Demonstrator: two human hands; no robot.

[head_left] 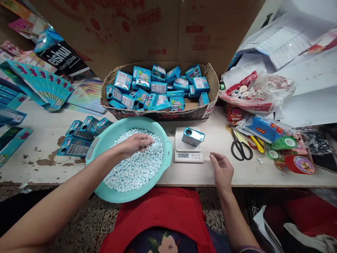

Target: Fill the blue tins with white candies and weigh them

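Note:
My left hand (137, 144) hovers over the pale blue candies (134, 172) in a turquoise basin (105, 195). Its fingers are pressed together, and whatever they hold is hidden. On the small white digital scale (177, 140), a blue candy box (193, 137) stands with a round dark hole in its top. The lit display appears to read 1428. To the right of the scale, my right hand (222, 170) rests by the table's front edge, fingers loosely bent and apart from the thumb, holding nothing.
Behind the basin, an open carton (158, 114) holds many blue candy boxes. Several more boxes (76, 146) stand left of the basin. Black scissors (240, 149), a yellow cutter (256, 143) and tape rolls (300, 164) lie at the right. A large cardboard box (168, 31) rises at the back.

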